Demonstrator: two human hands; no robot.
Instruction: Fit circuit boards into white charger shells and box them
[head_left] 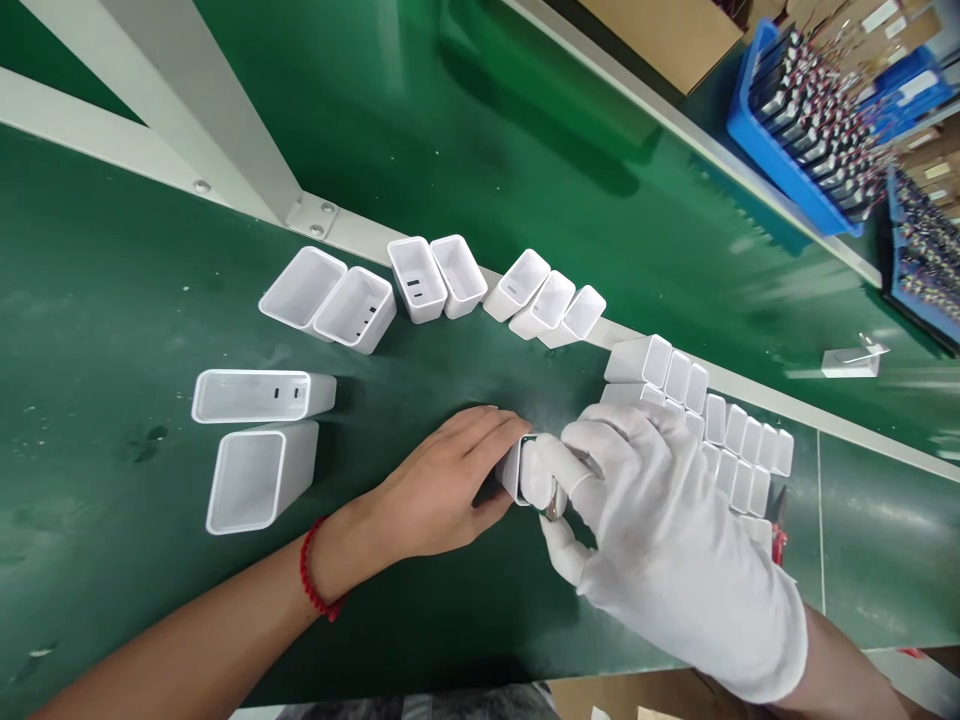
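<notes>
My left hand (450, 480), bare with a red bracelet on the wrist, is closed around a small white housing (511, 470) just above the green table. My right hand (652, 530) wears a white glove. Its fingers pinch a small part with a green edge and a bit of metal (553, 502) at the open end of the housing. The gloved fingers hide most of that part. Behind the right hand stand several white housings (645, 360) in rows, partly covered by the glove.
Open white boxes (251, 480) stand at the left and along the grey rail (367, 238). A red-handled tool (778, 545) lies right of the glove. Beyond the green panel is a blue bin (787, 140) of wired parts. A small white piece (850, 362) sits at the right.
</notes>
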